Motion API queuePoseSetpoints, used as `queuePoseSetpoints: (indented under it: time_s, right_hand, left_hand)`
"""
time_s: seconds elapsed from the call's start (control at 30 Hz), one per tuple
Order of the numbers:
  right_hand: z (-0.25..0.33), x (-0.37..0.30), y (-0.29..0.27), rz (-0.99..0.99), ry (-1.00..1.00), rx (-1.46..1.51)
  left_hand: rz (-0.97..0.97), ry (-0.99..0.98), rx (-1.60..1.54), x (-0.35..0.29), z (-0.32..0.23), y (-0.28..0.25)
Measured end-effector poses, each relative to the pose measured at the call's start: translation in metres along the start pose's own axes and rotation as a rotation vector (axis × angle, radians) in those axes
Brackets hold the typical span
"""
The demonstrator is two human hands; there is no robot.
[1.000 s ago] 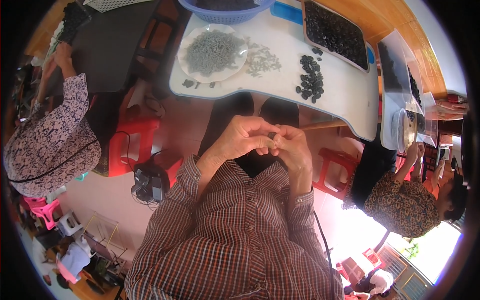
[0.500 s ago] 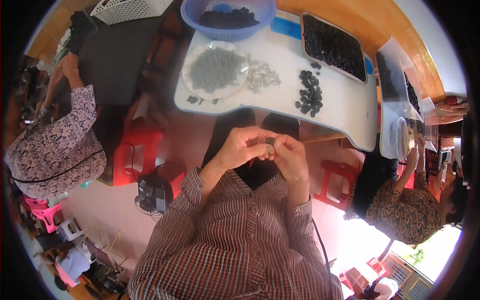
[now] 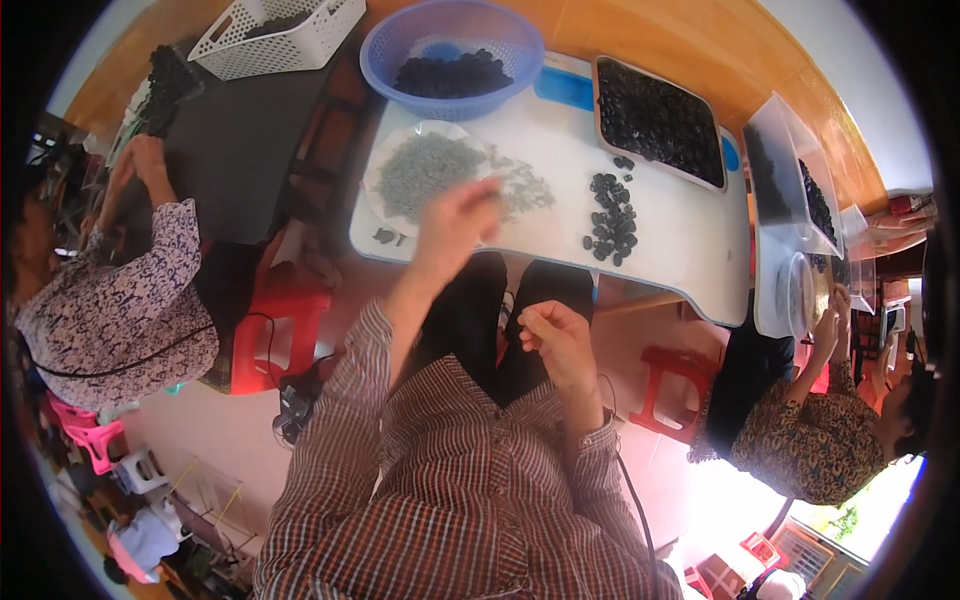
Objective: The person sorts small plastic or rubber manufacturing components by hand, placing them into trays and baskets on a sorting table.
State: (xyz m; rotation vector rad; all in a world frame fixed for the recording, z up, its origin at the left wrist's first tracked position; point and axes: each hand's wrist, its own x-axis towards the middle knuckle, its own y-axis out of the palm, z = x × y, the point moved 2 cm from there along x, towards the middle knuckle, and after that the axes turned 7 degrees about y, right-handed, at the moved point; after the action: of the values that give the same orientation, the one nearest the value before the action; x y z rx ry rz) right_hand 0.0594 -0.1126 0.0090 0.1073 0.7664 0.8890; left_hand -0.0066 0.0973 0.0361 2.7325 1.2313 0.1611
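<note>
My left hand (image 3: 455, 235) reaches over the near edge of the white table (image 3: 560, 225), beside a white plate (image 3: 377, 205) heaped with small greyish, thin pieces. Motion smears its fingers, so whether it holds anything is unclear. Right of the plate, pale loose pieces (image 3: 525, 188) lie scattered on the tabletop. In front of my lap, my right hand (image 3: 560, 338) is closed, thumb against curled fingers; what lies in them, if anything, is hidden. Farther right, a cluster of small dark, roundish pieces (image 3: 612, 222) rests on the table, apart from both hands.
Behind the plate stands a blue colander (image 3: 375, 75) holding dark pieces. A shallow tray (image 3: 660, 163) of black pieces sits back right, near clear plastic bins (image 3: 785, 170). At left, a person (image 3: 120, 290) works at a dark table (image 3: 230, 150); another person (image 3: 810, 430) sits at right.
My hands have parted from around a small dark piece. The left moved up and left toward the plate; the right dropped slightly lower. The dark piece no longer shows between them.
</note>
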Motion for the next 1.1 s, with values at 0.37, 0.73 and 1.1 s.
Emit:
queuePoseSetpoints:
  time_s: [0.37,0.73,1.1]
  right_hand:
    - [-0.004,0.005,-0.004,-0.026,0.021,-0.003]
    - [-0.013,0.018,-0.011,-0.04,0.036,-0.014]
    - [-0.014,0.024,-0.018,-0.067,0.034,-0.04]
  left_hand:
    - [-0.294,0.292,0.279,0.133,-0.035,-0.037]
    - [0.073,0.46,0.953,-0.007,0.045,0.02]
    - [0.088,0.508,1.112,-0.001,0.059,0.036]
